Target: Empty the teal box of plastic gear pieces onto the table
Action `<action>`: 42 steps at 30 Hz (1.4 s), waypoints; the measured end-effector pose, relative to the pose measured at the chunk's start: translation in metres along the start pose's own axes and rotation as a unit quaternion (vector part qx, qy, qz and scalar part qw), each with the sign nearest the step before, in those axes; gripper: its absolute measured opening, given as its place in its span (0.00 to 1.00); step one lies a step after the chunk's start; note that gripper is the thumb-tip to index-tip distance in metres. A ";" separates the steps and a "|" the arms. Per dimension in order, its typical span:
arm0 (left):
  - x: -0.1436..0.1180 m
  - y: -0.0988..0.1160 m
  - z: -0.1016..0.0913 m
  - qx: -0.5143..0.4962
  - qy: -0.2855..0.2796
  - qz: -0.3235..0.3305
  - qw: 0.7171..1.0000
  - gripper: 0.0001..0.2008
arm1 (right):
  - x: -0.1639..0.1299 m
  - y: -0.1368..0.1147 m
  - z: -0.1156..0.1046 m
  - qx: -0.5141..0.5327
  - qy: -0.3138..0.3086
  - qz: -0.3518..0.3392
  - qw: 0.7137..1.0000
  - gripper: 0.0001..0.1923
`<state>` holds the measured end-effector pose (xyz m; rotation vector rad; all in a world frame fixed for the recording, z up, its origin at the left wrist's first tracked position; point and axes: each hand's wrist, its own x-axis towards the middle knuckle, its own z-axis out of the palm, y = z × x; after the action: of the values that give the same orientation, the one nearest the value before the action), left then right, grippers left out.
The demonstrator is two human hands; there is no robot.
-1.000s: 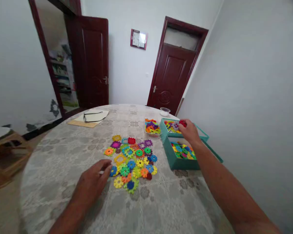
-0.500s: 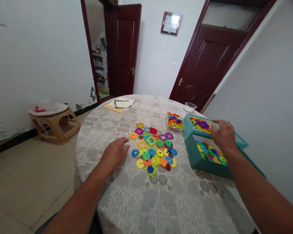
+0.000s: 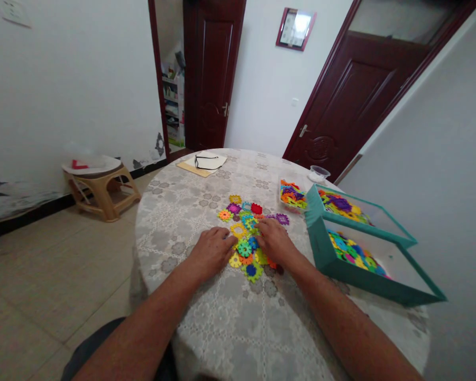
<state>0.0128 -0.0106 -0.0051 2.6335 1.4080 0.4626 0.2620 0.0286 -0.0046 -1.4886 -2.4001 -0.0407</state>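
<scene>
Round table (image 3: 230, 328) in grey floral cloth, standing before dark-red panelled doors (image 3: 353, 100), is bearing multicoloured plastic gear-shaped pieces (image 3: 245, 247) between left hand (image 3: 212, 251) and right hand (image 3: 275, 241), fingers lying curved, grasp indeterminable.

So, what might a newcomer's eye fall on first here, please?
Probably the bright multicoloured toothed pieces on the grey patterned tablecloth, with the left hand at their left edge and the right hand over their right side. Next, two open teal rectangular boxes to their right, holding more colourful pieces.

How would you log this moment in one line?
left hand: left edge of plastic pieces; right hand: over them; teal box: to their right
</scene>
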 end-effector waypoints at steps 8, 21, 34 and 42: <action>-0.007 -0.011 -0.008 -0.030 -0.027 0.009 0.999 0.06 | 0.003 0.006 0.010 0.006 0.006 0.004 1.000 0.07; -0.010 -0.025 -0.011 -0.158 0.020 -0.058 0.986 0.32 | -0.026 -0.022 -0.027 0.242 0.078 -0.006 0.967 0.06; -0.005 -0.030 0.004 -0.168 0.081 -0.030 0.982 0.24 | -0.034 -0.018 -0.010 0.329 0.137 0.041 0.933 0.21; -0.002 -0.006 -0.012 -0.334 0.058 -0.044 0.940 0.21 | -0.037 -0.039 -0.013 0.251 0.112 -0.080 0.958 0.21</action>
<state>0.0030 -0.0092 0.0039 2.0127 1.1194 0.9087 0.2456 -0.0239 0.0030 -1.0004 -2.1279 0.3216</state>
